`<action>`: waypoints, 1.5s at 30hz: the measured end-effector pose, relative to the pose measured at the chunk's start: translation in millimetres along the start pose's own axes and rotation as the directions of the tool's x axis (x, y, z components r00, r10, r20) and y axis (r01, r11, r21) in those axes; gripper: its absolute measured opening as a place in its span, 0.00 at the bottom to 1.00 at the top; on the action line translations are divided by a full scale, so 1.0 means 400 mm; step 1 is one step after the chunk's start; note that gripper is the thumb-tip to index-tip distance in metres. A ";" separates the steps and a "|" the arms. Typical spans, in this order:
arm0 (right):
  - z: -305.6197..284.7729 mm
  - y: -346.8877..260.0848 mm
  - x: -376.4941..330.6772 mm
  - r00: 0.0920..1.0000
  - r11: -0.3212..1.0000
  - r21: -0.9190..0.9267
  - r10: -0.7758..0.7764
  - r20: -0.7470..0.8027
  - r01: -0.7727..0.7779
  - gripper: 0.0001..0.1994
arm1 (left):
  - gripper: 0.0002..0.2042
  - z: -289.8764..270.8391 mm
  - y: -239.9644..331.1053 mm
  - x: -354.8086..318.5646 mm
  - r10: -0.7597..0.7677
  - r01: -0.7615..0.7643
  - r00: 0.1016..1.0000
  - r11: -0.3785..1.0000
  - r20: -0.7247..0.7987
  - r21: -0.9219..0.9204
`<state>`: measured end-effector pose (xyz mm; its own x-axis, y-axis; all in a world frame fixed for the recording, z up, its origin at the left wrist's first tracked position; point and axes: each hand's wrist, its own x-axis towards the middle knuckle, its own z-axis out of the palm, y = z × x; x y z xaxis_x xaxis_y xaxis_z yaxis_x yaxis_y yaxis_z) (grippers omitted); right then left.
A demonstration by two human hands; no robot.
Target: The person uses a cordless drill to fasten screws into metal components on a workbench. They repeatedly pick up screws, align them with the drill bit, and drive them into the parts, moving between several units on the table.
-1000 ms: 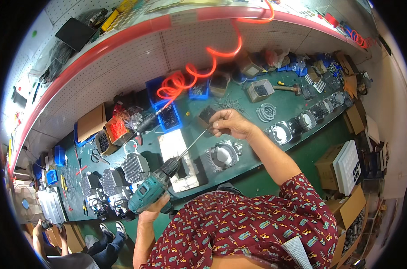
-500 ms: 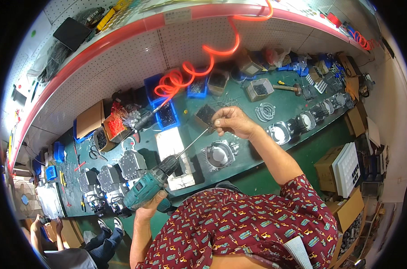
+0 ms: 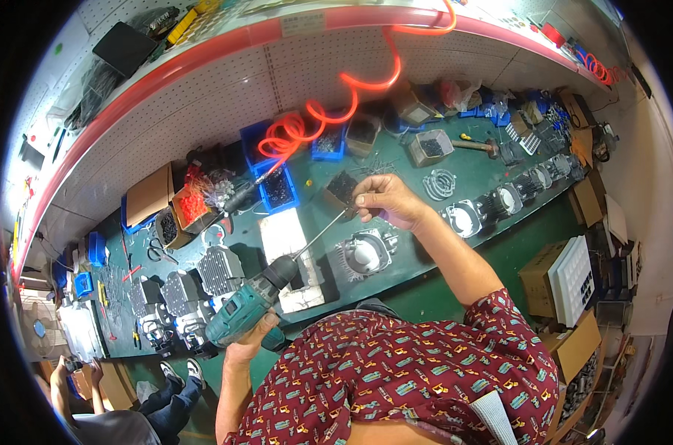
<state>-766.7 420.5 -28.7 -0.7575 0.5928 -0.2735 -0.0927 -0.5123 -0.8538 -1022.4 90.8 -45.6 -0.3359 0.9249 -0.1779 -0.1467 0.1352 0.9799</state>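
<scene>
Basically left hand (image 3: pixel 249 343) grips the teal cordless drill (image 3: pixel 244 308) by its handle, likely heavy and rigid, low over the green tabletop (image 3: pixel 418 256), while right hand (image 3: pixel 388 202) pinches the tip of its long thin bit (image 3: pixel 323 233), stiff but probably bendable.

Bare green table (image 3: pixel 425 256) lay open along the near edge, right of the round finned casting (image 3: pixel 362 254). My right hand (image 3: pixel 387 202) had free passage there. Further back, blue bins (image 3: pixel 278 187) and small boxes (image 3: pixel 428 146) crowded the way. The white pad (image 3: pixel 288 256) and finned blocks (image 3: pixel 219 271) boxed in my left hand (image 3: pixel 249 343) with the drill (image 3: pixel 251 304).
</scene>
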 end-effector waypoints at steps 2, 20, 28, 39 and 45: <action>0.002 -0.005 -0.002 1.000 1.000 -0.016 0.003 0.015 -0.003 0.10 | 0.19 -0.009 -0.005 0.002 0.010 -0.011 1.000 0.999 0.013 0.037; 0.028 -0.008 -0.021 0.998 0.997 -0.029 -0.068 -0.005 0.067 0.12 | 0.21 -0.044 -0.053 -0.009 0.046 -0.041 0.998 0.992 -0.042 0.116; 0.037 -0.004 -0.020 0.991 0.991 -0.001 -0.133 -0.017 0.133 0.10 | 0.22 0.009 0.048 0.000 0.057 -0.057 0.998 0.998 0.000 0.040; 0.041 0.000 -0.021 0.986 0.986 -0.039 -0.164 -0.018 0.163 0.10 | 0.16 -0.032 0.000 0.003 -0.030 0.030 0.999 1.000 0.020 -0.005; 0.034 -0.002 -0.018 0.983 0.978 -0.098 -0.184 -0.001 0.183 0.10 | 0.19 -0.008 0.017 -0.003 -0.042 0.041 0.998 0.999 -0.054 -0.019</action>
<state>-770.0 408.3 -20.0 -0.7271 0.6774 -0.1117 -0.1665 -0.3319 -0.9285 -1026.0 89.3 -39.1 -0.3794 0.8978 -0.2234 -0.1778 0.1662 0.9699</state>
